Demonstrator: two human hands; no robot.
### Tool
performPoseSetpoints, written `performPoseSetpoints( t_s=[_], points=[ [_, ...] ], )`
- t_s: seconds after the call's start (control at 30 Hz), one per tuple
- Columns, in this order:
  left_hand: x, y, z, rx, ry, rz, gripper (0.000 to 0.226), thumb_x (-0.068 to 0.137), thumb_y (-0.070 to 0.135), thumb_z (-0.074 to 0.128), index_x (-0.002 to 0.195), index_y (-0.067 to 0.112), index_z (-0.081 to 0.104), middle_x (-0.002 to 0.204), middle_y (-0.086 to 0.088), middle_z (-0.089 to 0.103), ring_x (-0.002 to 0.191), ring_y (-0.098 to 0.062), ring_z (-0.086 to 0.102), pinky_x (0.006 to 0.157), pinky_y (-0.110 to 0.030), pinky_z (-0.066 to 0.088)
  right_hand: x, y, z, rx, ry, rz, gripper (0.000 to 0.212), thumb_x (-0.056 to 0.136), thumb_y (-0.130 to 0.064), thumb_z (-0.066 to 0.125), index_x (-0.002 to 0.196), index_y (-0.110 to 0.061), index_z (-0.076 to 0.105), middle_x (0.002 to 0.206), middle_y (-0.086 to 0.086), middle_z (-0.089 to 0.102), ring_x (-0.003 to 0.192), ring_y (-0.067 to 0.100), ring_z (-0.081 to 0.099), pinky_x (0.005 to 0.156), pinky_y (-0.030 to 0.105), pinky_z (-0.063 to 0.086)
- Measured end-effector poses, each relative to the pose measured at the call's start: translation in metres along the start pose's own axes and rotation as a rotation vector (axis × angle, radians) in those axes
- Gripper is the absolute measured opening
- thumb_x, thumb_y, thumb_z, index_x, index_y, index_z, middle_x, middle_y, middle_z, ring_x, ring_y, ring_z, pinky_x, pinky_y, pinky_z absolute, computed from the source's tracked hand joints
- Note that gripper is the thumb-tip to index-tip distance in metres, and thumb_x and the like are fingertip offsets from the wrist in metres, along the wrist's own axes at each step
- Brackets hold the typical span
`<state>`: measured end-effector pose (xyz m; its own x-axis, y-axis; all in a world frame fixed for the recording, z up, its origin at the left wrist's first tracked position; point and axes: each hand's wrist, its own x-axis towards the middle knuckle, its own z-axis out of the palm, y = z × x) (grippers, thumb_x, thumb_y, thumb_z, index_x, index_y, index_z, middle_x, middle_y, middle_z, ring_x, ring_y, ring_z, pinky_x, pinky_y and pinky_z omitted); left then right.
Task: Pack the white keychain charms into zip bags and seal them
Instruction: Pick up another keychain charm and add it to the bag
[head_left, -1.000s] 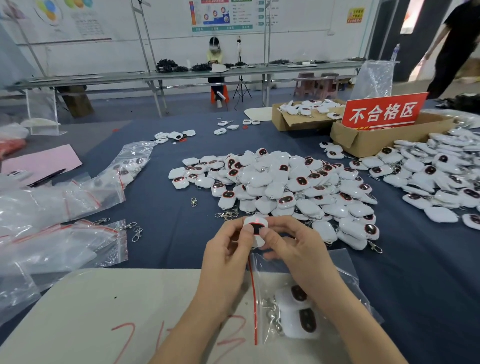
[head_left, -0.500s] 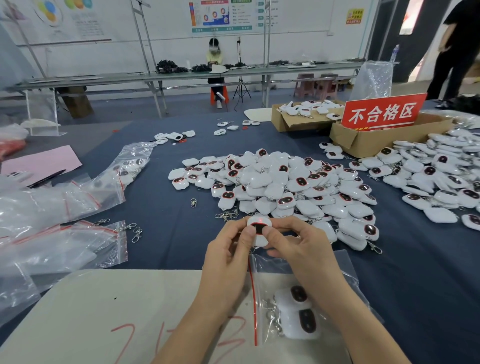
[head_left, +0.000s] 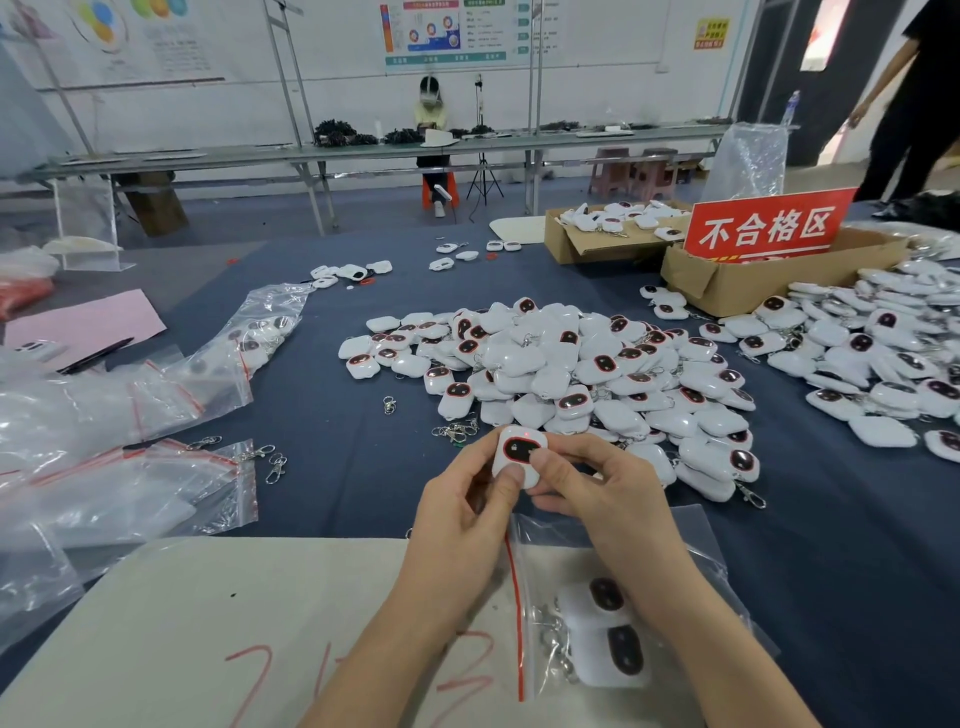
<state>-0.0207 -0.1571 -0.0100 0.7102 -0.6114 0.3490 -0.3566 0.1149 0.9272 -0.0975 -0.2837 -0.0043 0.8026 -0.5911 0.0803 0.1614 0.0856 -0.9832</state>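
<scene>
Both hands hold one white charm (head_left: 519, 453) just above the blue table (head_left: 337, 467); the left hand (head_left: 462, 525) pinches its lower left edge with thumb and curled fingers; the right hand (head_left: 602, 493) grips its right side, thumb on the dark face. A zip bag (head_left: 587, 613) with two charms inside lies beneath the right wrist; the loose pile (head_left: 561, 374) sits just beyond.

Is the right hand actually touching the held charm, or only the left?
Touching. In the head view the right hand pinches the white keychain charm, thumb tip on its dark face; the left hand grips its lower edge too.
</scene>
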Motion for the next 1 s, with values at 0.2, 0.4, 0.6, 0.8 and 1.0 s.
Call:
performPoseSetpoints(
  t_s=[0.2, 0.4, 0.6, 0.8, 1.0],
  points=[
    [0.0002, -0.0063, 0.0026, -0.002, 0.127, -0.038, 0.025, 0.098, 0.010, 0.066, 0.115, 0.028, 0.068, 0.105, 0.016, 0.075, 0.101, -0.004, 0.069, 0.084, -0.016, 0.053, 0.0007, 0.0017, -0.0009, 0.003, -0.013, 0.018, 0.017, 0.091, -0.017, 0.071, 0.108, -0.020, 0.073, 0.094, 0.000, 0.077, 0.087, 0.017, 0.075, 0.070, 0.021, 0.059],
    [-0.0010, -0.0080, 0.0023, 0.315, 0.186, 0.212, 0.027, 0.094, 0.018, 0.072, 0.107, 0.041, 0.070, 0.112, 0.018, 0.064, 0.117, -0.014, 0.058, 0.093, -0.016, 0.045, -0.0027, -0.0033, 0.0040, 0.050, -0.107, -0.088, 0.025, 0.083, -0.020, 0.072, 0.107, -0.014, 0.069, 0.095, 0.006, 0.077, 0.090, 0.015, 0.074, 0.078, 0.020, 0.056],
    [-0.0030, -0.0032, 0.0046, 0.066, 0.181, 0.155, 0.019, 0.094, 0.021, 0.069, 0.107, 0.036, 0.069, 0.108, 0.008, 0.069, 0.102, -0.019, 0.066, 0.084, -0.023, 0.054, -0.0049, -0.0050, 0.0005, 0.154, -0.128, -0.083, 0.024, 0.077, -0.027, 0.074, 0.095, -0.011, 0.072, 0.098, 0.013, 0.077, 0.095, 0.026, 0.075, 0.081, 0.025, 0.058],
    [-0.0007, -0.0007, 0.0025, 0.016, 0.167, 0.162, 0.016, 0.089, 0.011, 0.070, 0.099, 0.023, 0.074, 0.100, 0.004, 0.071, 0.098, -0.021, 0.068, 0.084, -0.027, 0.054, -0.0045, -0.0064, -0.0001, 0.133, -0.113, -0.096, 0.011, 0.074, -0.025, 0.074, 0.083, -0.019, 0.075, 0.094, 0.013, 0.077, 0.090, 0.024, 0.075, 0.077, 0.025, 0.059],
    [-0.0016, -0.0004, 0.0023, -0.024, 0.147, 0.077, 0.020, 0.092, 0.025, 0.067, 0.109, 0.034, 0.073, 0.118, 0.006, 0.067, 0.107, -0.021, 0.067, 0.089, -0.024, 0.054, -0.0048, -0.0073, 0.0001, 0.131, -0.125, -0.044, 0.016, 0.087, -0.007, 0.069, 0.103, -0.011, 0.068, 0.103, 0.006, 0.077, 0.098, 0.018, 0.074, 0.078, 0.018, 0.056]
  ],
)
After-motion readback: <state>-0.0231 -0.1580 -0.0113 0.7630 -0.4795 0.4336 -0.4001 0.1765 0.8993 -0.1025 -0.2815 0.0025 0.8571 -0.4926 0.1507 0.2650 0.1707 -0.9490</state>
